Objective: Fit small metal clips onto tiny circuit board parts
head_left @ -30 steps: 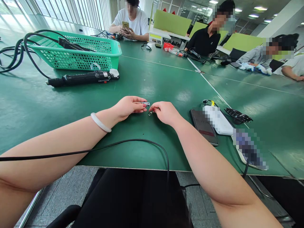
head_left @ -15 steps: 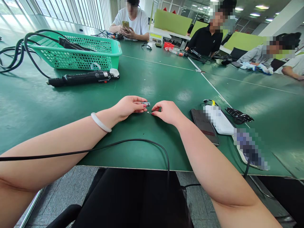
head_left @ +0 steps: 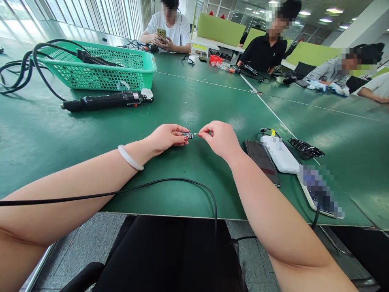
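Now the slim metal piece (head_left: 196, 134) has come up off the table to the level of the small patterned block (head_left: 189, 135), where half a second ago it sat lower and nearer the tabletop. That leaves the two end to end, nearly in line, with very little space between them; whether they touch is too small to tell.

The left hand (head_left: 165, 140) is narrowed around the block, thumb below and fingers above, while the right hand (head_left: 221, 138) pinches the metal piece by its far end between thumb and fingertip. Both pieces are held over the green table (head_left: 170, 202), in front of the person — one block, one metal piece, two hands. One white bangle (head_left: 130, 158) circles the left wrist, and one black cable (head_left: 170, 179) crosses the left forearm.

Farther left stands one green basket (head_left: 106, 79) with one black tool inside (head_left: 91, 58); a second black tool (head_left: 103, 101) lies in front of it. Beside the right forearm are one dark phone (head_left: 258, 156), one white device (head_left: 281, 156), one blurred flat object (head_left: 322, 198) and one black ribbed item (head_left: 305, 149). Four other people are around the table — one in a white shirt (head_left: 179, 32), one in black (head_left: 258, 50), one with a grey sleeve (head_left: 317, 72), and one partly cut off at the right edge (head_left: 371, 93).
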Demonstrator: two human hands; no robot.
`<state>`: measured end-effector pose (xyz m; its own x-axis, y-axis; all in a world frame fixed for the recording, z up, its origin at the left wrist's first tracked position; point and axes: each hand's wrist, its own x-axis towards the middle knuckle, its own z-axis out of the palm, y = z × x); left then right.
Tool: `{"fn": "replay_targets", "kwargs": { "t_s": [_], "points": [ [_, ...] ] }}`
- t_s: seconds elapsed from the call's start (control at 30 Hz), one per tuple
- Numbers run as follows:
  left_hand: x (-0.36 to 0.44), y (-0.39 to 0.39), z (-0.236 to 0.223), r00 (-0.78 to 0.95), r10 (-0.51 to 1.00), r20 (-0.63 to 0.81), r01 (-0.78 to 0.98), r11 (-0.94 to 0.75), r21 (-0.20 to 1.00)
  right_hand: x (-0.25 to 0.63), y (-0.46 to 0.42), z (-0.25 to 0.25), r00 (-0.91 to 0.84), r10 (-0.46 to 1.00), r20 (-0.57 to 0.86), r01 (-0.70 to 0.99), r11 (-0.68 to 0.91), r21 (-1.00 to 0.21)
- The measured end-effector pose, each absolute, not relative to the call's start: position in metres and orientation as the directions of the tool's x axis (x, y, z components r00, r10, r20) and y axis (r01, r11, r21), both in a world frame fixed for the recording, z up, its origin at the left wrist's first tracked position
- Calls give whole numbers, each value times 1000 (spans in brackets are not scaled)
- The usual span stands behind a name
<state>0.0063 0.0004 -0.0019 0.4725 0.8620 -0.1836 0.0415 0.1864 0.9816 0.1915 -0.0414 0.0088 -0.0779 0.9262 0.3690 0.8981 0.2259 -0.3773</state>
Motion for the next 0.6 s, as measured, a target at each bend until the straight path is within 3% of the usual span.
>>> {"fn": "replay_targets", "kwargs": {
  "t_s": [0.17,0.6],
  "points": [
    [6,0,-1,482,855,-189,54,186,981,179,-46,10,-138,900,414,862,315,-397],
    [6,-1,-2,509,840,-189,95,163,982,171,-47,7,-164,916,366,894,294,-338]
  ]
}}
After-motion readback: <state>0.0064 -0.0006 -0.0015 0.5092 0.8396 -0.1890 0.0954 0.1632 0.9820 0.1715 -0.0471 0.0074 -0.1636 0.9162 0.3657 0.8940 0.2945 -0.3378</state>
